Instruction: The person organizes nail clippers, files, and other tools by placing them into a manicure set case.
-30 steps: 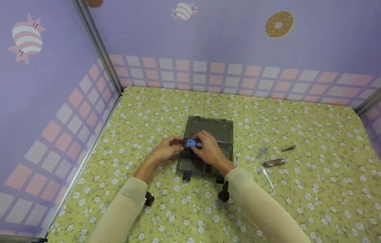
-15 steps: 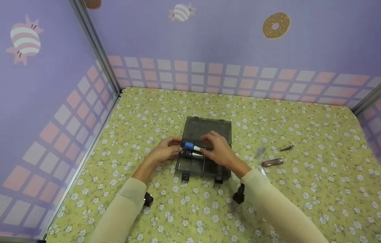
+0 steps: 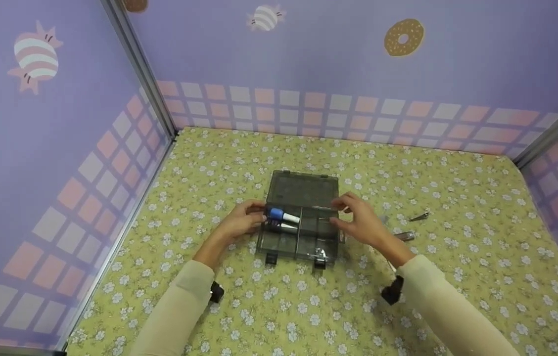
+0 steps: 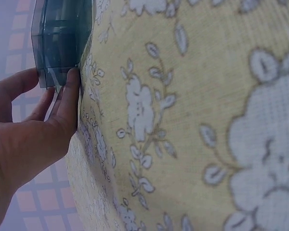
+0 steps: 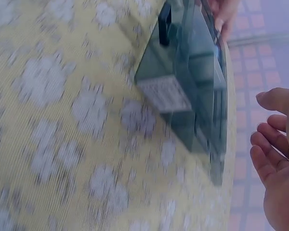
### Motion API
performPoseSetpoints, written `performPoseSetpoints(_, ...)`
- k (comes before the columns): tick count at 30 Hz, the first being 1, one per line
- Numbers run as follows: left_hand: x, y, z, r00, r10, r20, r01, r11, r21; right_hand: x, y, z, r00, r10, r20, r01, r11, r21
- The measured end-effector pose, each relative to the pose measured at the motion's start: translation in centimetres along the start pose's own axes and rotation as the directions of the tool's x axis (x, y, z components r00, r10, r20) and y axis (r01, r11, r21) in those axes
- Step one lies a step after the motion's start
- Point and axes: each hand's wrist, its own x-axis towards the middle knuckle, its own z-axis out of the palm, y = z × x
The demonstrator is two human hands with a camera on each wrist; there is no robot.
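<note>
A dark see-through compartment box (image 3: 303, 189) lies with its lid folded back. Its back-left compartment contains a small blue bottle (image 3: 276, 214) with a long white cap, like nail polish. Beside that lies a darker bottle (image 3: 286, 227) with a pale cap. My left hand (image 3: 239, 222) holds the box's left side; in the left wrist view its fingers (image 4: 71, 91) bend about the box's end. Just off the right side is my right hand (image 3: 365, 225), thumb and fingers apart, holding nothing. The right wrist view shows this hand (image 5: 284, 163) apart from the box.
Right of the box lie a nail clipper (image 3: 405, 236) and a smaller metal clipper (image 3: 420, 216). A thin white tool (image 3: 392, 267) is partly hidden by the right forearm. The flowered cloth (image 3: 239, 306) is bordered by patterned walls (image 3: 308, 64).
My right hand has let go of the blue bottle, which now lies in the compartment, and has moved right to the box's edge. The left hand has stayed at the left side.
</note>
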Motion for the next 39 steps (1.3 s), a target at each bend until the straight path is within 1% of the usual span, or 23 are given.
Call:
performPoseSetpoints(4, 0.0, -0.2, 0.0, 1.000, 0.008, -0.004, -0.008, 1.000, 0.004, -1.5, 1.0, -1.3, 0.999, 0.039, -0.009, -0.039, 0.999, -0.021)
performPoseSetpoints(7, 0.0, -0.2, 0.0, 1.000, 0.015, -0.006, -0.015, 1.000, 0.009, -2.7, 1.8, -2.0, 0.997, 0.072, -0.018, -0.072, 0.997, -0.018)
performPoseSetpoints(15, 0.2, -0.2, 0.0, 0.999, 0.040, 0.002, -0.040, 0.999, 0.004, -6.6, 4.0, -3.2, 0.991, 0.118, -0.066, -0.120, 0.992, -0.027)
performPoseSetpoints(21, 0.3, -0.3, 0.1, 0.999, 0.044, -0.013, -0.044, 0.999, 0.002, -9.3, 5.1, -3.5, 0.983, 0.142, -0.118, -0.145, 0.989, -0.018)
performPoseSetpoints(26, 0.3, -0.4, 0.2, 0.999, 0.038, -0.014, -0.038, 0.999, 0.009, -11.2, 5.4, -3.6, 0.975, 0.160, -0.156, -0.170, 0.984, -0.053)
performPoseSetpoints(33, 0.3, -0.4, 0.1, 0.999, 0.031, -0.017, -0.031, 1.000, -0.002, -13.3, 5.9, -3.4, 0.971, 0.188, -0.150, -0.196, 0.980, -0.039)
performPoseSetpoints(39, 0.2, -0.3, 0.0, 1.000, 0.021, -0.015, -0.021, 1.000, -0.009, -14.3, 6.5, -3.1, 0.964, 0.232, -0.126, -0.239, 0.970, -0.039)
